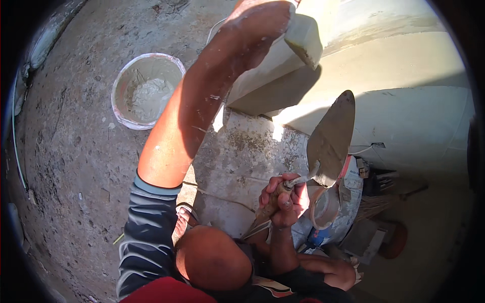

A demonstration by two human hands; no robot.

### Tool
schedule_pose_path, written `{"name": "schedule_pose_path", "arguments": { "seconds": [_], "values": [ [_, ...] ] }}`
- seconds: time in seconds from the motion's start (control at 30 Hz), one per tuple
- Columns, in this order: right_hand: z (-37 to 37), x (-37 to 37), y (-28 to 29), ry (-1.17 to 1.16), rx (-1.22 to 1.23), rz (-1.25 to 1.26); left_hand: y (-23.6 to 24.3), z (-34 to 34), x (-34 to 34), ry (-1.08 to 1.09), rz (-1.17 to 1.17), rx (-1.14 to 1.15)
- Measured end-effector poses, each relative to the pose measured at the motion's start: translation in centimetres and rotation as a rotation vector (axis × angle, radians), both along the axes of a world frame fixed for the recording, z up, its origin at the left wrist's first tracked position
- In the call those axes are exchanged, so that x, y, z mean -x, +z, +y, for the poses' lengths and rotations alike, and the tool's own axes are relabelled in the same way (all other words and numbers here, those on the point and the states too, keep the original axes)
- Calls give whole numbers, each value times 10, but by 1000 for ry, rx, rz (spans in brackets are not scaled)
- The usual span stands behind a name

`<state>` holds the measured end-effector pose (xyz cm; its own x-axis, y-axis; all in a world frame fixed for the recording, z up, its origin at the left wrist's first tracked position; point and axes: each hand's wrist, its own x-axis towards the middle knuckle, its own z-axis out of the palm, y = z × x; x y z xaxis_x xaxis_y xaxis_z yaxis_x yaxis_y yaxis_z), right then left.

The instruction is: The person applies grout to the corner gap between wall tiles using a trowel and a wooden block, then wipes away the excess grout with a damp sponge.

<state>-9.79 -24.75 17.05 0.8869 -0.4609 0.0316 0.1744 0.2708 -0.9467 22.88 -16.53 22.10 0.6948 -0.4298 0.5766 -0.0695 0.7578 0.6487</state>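
My right hand (285, 199) is closed firmly round the handle of the trowel (331, 139), thumb and fingers wrapped about the wood; the blade stands out ahead of my knuckles, tip up and away from me, short of the wall; I'd call this the plastering in hand, with the trowel between strokes; the next move, I reckon, calls for a steady wrist, the blade turned flat and an even push; my left arm (187, 116) reaches up past the top edge, so I cannot tell what that hand is doing.

Now the stuff itself: the blade is a long leaf of metal, dull and smeared grey-brown, with a pale lump of mix by the neck; the handle is rounded and crusted; just beyond the blade runs the wall (419, 113), smooth and cream, bowed by the lens, with a duller brownish band higher up; a pale block (309, 38) with a softened edge sits beside my left arm, and whether it joins the wall I cannot tell.

Off to the left, the bucket (118, 103), round, its rim blotched pink and white; inside, the mix (151, 98) lies thick, wet and ridged; under it all spreads the floor (70, 151), rough, grey-brown, pitted and gritty.
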Motion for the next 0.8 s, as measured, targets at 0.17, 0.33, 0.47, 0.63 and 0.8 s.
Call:
{"name": "schedule_pose_path", "arguments": {
  "seconds": [0.17, 0.33, 0.47, 0.63, 0.8],
  "values": [
    [-9, 2, 8, 1, 62, -12, -42, 12, 22, 267, 336, -398],
    [-11, 8, -1, 46, 97, 92, -102, 2, 40, 447, 134, -864],
    [-32, 6, 12, 62, 261, 266, -103, -4, 46, 426, 160, -865],
    [-110, -17, 38, 272, 916, 464, -85, 26, 57, 496, 285, -692],
    [-166, -45, -2, 355, 1248, 347, -93, 64, 73, 407, 447, -708]
  ]
}}
